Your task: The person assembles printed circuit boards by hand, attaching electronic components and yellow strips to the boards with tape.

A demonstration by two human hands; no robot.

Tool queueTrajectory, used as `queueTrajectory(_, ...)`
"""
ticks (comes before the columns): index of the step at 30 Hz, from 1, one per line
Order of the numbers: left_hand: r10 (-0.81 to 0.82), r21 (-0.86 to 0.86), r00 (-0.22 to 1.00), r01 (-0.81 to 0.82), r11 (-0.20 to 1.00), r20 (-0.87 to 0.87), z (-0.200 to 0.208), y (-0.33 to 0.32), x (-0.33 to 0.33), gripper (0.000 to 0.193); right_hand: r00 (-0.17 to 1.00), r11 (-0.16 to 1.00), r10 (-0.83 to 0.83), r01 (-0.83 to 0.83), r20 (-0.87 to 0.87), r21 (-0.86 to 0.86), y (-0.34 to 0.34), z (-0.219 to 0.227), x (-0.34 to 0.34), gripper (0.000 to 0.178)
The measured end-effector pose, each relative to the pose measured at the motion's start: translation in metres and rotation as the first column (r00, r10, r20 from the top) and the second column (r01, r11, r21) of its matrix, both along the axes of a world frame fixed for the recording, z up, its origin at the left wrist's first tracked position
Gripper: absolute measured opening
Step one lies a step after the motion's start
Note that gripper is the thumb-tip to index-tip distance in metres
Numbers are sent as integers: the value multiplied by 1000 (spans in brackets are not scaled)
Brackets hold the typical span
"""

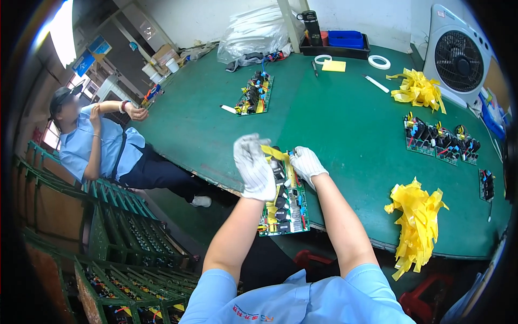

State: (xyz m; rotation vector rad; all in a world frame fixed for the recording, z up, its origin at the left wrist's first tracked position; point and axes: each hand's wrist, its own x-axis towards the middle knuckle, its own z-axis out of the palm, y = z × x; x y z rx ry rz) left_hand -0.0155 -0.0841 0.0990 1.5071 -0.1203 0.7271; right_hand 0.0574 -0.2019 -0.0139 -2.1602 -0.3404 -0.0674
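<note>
A long green circuit board [298,208] lies at the table's near edge, packed with black parts, wires and yellow tape. My left hand [253,168], in a white striped glove, is over the board's upper left side. One end of a yellow tape strip [277,153] meets its thumb and fingers, which look closed on it; the strip runs down toward the board. In a matching glove, my right hand [307,164] grips the board's upper right edge with curled fingers. Its fingertips are partly hidden.
Two heaps of yellow tape strips [415,221] [418,90] lie at the right. More circuit boards [440,141] rest there, and another board [254,94] sits farther back. A fan [457,59] stands at back right. A co-worker [102,140] is at the left, beside green racks [127,237].
</note>
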Motion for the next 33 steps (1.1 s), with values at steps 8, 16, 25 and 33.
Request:
queueTrajectory(8,96,90,928,-137,986,361,149,32,41,30,995,998,-41,37,86,57,7,8,-16,26)
queueTrajectory(16,-330,-142,936,345,928,121,126,-27,35,22,979,989,-135,143,-150,42,-2,26,-38,45)
queueTrajectory(25,-718,14,692,720,694,75,50,-189,-62,13,423,701,-266,702,866,-128,30,-17,-74,44)
queueTrajectory(33,-772,754,521,652,84,-364,-10,-215,-119,11,975,971,-214,219,-54,100,-5,12,-84,46)
